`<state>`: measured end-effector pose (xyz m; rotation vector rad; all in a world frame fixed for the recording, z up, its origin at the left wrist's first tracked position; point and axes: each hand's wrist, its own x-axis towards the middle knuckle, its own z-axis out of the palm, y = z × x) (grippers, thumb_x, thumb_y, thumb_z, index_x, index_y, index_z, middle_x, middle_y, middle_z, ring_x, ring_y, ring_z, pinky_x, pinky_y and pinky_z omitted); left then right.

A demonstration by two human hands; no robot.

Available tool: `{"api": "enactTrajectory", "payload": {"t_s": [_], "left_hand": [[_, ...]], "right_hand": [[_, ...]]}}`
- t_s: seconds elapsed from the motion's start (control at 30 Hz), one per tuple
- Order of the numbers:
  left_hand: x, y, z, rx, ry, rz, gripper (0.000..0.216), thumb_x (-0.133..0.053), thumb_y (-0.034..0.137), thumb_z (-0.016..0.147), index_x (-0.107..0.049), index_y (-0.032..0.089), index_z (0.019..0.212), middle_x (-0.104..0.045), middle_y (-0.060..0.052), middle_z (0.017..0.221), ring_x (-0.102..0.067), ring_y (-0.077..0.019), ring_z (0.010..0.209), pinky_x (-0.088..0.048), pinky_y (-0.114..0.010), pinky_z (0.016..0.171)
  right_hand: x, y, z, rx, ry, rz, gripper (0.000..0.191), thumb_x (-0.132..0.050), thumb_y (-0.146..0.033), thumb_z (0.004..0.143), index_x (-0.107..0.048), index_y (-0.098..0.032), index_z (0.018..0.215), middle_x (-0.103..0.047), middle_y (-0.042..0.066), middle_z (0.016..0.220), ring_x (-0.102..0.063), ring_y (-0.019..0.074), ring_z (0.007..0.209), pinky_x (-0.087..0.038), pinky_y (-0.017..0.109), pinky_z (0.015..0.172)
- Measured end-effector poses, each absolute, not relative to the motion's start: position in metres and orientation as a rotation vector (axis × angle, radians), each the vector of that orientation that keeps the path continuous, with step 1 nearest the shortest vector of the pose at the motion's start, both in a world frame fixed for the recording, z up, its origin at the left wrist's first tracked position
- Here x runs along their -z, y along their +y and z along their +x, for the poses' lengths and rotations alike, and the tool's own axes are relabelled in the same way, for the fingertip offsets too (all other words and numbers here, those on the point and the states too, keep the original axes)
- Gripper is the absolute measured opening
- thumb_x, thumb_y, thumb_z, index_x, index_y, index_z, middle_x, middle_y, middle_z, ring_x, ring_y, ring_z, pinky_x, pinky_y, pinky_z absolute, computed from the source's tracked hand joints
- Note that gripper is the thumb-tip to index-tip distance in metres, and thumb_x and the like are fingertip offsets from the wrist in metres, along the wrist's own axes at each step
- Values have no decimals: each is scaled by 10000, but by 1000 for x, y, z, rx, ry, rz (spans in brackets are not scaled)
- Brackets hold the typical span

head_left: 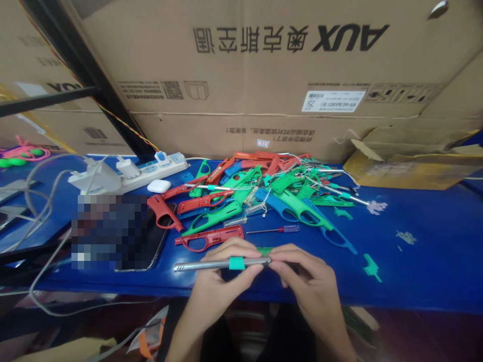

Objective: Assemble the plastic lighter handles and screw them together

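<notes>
Just over the table's front edge, my left hand (224, 281) is closed around a silver metal lighter tube (211, 264) with a teal-green plastic piece (237, 263) on it. The tube lies nearly level, its slotted end sticking out to the left. My right hand (305, 274) pinches the tube's right end between thumb and fingers; what else those fingertips hold is hidden. Behind the hands, a green part (265, 250) partly shows. Beyond them lie a red lighter shell half (209, 238) and a screwdriver (289, 229) with a purple handle.
A pile of red, green and blue lighter shells (241, 193) spreads across the blue table (287, 291). At left are a power strip (151, 171), a white earbud case (159, 186) and a tablet (160, 246). Loose teal pieces (372, 267) lie at right, near a cardboard box (403, 166).
</notes>
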<state>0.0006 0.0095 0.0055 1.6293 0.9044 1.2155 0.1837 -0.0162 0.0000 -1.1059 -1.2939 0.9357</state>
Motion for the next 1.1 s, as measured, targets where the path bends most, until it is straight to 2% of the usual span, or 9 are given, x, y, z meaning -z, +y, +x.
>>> {"api": "enactTrajectory", "payload": {"t_s": [0.43,0.57,0.67,0.77,0.9,1.0,1.07,1.1], "left_hand": [[-7,10,0,-1188,868,1590,129,-770,167,876,-804,245,973,-766,-53,940,-714,-214,915,-575,-333,844],[-7,11,-1,-1187,846,1573,129,-747,169,897,-791,246,991,-764,-61,990,-717,-218,972,-578,-334,873],[-8,11,-1,-1171,819,1620,134,-743,171,902,-802,248,994,-759,-72,996,-717,-222,974,-582,-339,874],[-10,10,-2,-1149,803,1668,168,-741,160,903,-810,266,1013,-753,-67,1014,-716,-214,980,-578,-327,887],[-13,7,-13,-1026,781,1803,239,-688,177,945,-812,305,1104,-730,-85,1170,-706,-230,1065,-564,-334,947],[-13,6,-39,-941,832,1795,369,-687,243,952,-726,317,1312,-706,-111,1295,-705,-262,1098,-571,-356,961],[-16,5,-61,-1093,1020,1591,471,-676,307,965,-626,309,1433,-736,-116,1257,-734,-254,1005,-603,-350,890],[-20,3,-70,-1169,1097,1512,463,-661,345,974,-627,286,1431,-732,-122,1276,-733,-267,1017,-609,-360,885]], "right_hand": [[1,-18,185,-971,-1292,-1074,79,-748,-241,901,-826,-244,893,-746,26,823,-587,99,549,-489,201,460],[3,-17,185,-912,-1326,-1103,72,-763,-252,891,-817,-248,938,-760,32,844,-632,117,601,-508,206,493],[4,-17,185,-877,-1341,-1118,32,-786,-262,870,-804,-242,887,-771,26,827,-651,130,600,-532,223,518],[4,-19,184,-820,-1348,-1118,17,-788,-239,870,-797,-254,869,-776,7,819,-687,139,646,-571,238,609],[3,-21,186,-790,-1434,-1053,137,-766,-195,890,-802,-287,985,-796,-1,894,-736,160,801,-582,253,734],[1,-23,185,-767,-1500,-1009,124,-764,-176,890,-806,-280,944,-805,-3,898,-745,167,833,-576,270,788],[-1,-24,183,-726,-1520,-1012,107,-758,-175,896,-801,-270,920,-807,-1,878,-748,173,821,-573,284,792],[-2,-25,181,-706,-1533,-1013,100,-751,-178,901,-798,-265,918,-808,2,877,-750,179,817,-572,294,790]]}}
